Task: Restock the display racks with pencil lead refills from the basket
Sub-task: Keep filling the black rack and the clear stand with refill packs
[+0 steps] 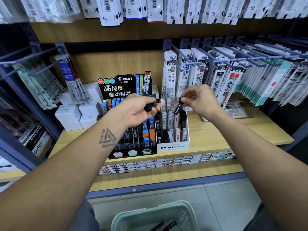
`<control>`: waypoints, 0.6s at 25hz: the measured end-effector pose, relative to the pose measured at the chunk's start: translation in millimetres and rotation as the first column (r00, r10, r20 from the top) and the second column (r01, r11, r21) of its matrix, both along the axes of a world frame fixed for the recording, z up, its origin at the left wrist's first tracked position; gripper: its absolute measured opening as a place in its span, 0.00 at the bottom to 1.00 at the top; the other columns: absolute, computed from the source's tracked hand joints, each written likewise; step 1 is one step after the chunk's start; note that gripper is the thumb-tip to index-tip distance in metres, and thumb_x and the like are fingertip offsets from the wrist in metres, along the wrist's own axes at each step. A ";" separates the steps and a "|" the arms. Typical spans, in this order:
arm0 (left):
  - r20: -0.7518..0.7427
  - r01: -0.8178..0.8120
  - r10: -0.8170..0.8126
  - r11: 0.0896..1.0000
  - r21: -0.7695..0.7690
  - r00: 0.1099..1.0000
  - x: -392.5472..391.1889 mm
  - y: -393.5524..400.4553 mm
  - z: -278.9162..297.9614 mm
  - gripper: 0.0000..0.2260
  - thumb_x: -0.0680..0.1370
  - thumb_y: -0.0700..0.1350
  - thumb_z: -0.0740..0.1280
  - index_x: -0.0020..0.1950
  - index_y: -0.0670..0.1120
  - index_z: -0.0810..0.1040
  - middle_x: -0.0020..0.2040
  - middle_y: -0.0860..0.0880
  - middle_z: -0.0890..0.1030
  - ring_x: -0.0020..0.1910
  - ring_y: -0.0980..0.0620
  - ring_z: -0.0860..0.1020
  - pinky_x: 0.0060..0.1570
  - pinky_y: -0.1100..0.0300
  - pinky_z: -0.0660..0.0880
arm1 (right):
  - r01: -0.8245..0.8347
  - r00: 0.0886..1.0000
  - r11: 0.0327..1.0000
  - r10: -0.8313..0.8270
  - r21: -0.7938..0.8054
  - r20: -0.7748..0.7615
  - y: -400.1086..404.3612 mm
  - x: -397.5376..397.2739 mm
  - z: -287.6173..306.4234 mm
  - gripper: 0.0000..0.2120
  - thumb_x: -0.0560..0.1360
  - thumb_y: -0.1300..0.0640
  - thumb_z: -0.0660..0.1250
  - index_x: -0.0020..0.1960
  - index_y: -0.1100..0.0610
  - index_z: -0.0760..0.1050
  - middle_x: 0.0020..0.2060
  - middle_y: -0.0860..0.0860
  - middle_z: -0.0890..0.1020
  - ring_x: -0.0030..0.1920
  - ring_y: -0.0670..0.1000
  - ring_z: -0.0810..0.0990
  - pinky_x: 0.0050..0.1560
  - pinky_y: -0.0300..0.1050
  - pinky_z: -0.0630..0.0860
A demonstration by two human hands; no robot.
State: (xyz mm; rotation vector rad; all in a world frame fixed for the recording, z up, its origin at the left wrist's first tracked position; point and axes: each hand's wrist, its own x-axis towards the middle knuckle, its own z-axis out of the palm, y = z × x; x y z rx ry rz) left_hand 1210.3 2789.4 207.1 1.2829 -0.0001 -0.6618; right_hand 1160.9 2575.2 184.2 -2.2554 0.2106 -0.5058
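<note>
My left hand grips a bunch of black lead refill cases above the black Pilot display rack. My right hand pinches a single dark refill case by its top and holds it tilted over the white Mono display rack. Both racks stand side by side on the wooden shelf and hold rows of upright refill cases. The pale green basket sits on the floor at the bottom, with a few black refills lying inside.
White boxes are stacked left of the Pilot rack. Packets of pen refills hang from hooks above and to the right, and more hang at the left. A row of small boxes lines the lower shelf edge.
</note>
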 end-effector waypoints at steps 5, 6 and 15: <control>0.018 -0.041 0.041 0.999 -0.035 0.999 -2.1 -15.6 -1.8 0.08 0.82 0.33 0.61 0.60 0.30 0.71 0.41 0.35 0.80 0.30 0.48 0.81 0.28 0.64 0.77 | 0.152 0.984 0.988 -0.152 0.006 0.096 -16.1 3.3 -4.1 0.09 0.77 0.68 0.68 0.49 0.55 0.79 0.41 0.51 0.82 0.42 0.49 0.82 0.45 0.37 0.80; 0.018 -0.052 0.052 0.998 -0.043 0.998 -2.5 -18.8 -2.5 0.08 0.82 0.33 0.62 0.60 0.31 0.71 0.41 0.34 0.80 0.30 0.48 0.81 0.28 0.64 0.77 | 0.163 0.982 0.985 -0.156 -0.062 0.105 -17.7 5.1 -8.6 0.09 0.77 0.68 0.68 0.51 0.55 0.80 0.43 0.51 0.83 0.45 0.50 0.82 0.50 0.41 0.81; -0.068 -0.024 0.019 0.997 -0.079 0.998 -1.9 -28.5 -9.2 0.10 0.80 0.30 0.63 0.60 0.32 0.72 0.47 0.36 0.77 0.33 0.49 0.79 0.29 0.65 0.77 | 0.097 0.995 0.851 -0.064 -0.517 0.083 -10.7 22.8 -18.8 0.08 0.78 0.63 0.68 0.54 0.56 0.83 0.50 0.55 0.85 0.51 0.59 0.82 0.55 0.49 0.79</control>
